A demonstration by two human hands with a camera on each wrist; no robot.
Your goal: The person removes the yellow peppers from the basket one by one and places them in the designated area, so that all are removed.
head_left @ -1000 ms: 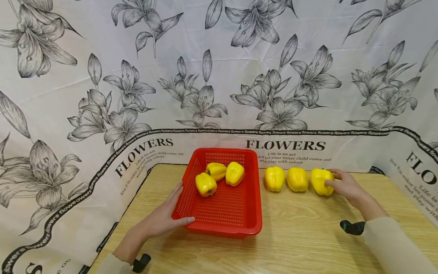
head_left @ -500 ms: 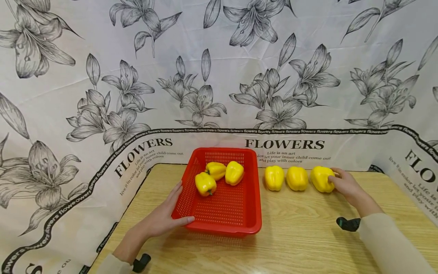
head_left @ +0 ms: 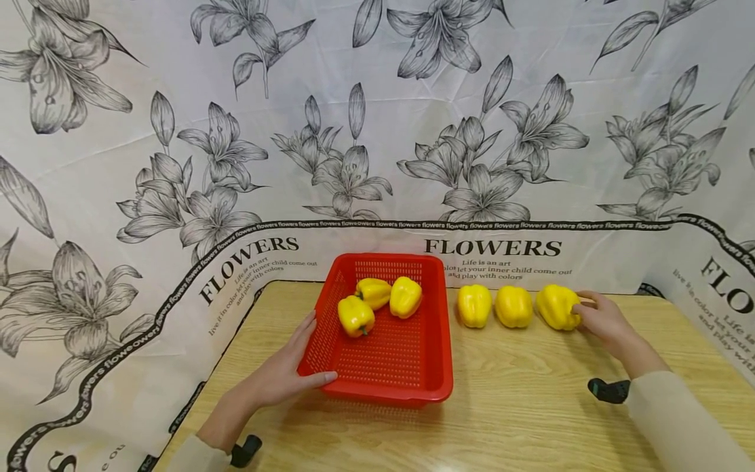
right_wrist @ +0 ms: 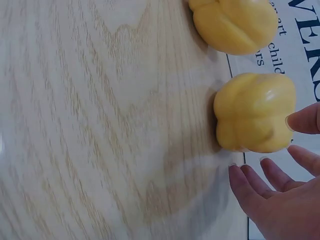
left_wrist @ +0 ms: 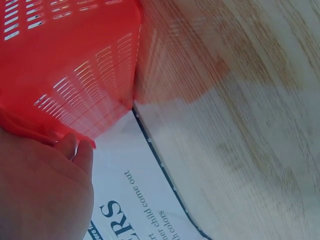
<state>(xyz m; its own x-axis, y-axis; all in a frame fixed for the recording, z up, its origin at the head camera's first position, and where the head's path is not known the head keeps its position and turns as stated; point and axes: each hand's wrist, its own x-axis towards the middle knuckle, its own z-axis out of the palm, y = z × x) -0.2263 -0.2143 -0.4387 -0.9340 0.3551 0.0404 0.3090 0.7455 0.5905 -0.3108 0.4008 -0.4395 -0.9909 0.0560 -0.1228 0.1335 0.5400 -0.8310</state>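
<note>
Resting on the red perforated basket (head_left: 435, 334), the left hand (head_left: 274, 377) is laid around the basket's near-left corner: the thumb is placed over the near rim, and the fingers, held nearly straight, are set along the left side, so that a wide span is formed. Within the basket, towards its far end, are contained a far-left yellow pepper (head_left: 373, 293), a near-left yellow pepper (head_left: 355, 317), partly overlapping the first in view, and, just beside these, an inner right yellow pepper (head_left: 406, 298). To the right of the basket are arranged, in a row, the nearest outer pepper (head_left: 474, 306), the middle outer pepper (head_left: 514, 307) and the farthest outer pepper (head_left: 557, 307), all likewise yellow. By the last of these, well to the right of the basket, the right hand (head_left: 606, 321) is positioned, its thumb and fingers parted widely; in the right wrist view the pepper's edge is overlapped by the thumb, and a gap is left beside the other fingers. Whether contact is made by the thumb cannot be told. Beneath the basket a wood-grained table (head_left: 519, 393) is seen, and behind the basket a floral cloth (head_left: 377, 59) printed with lettering is hung.
</note>
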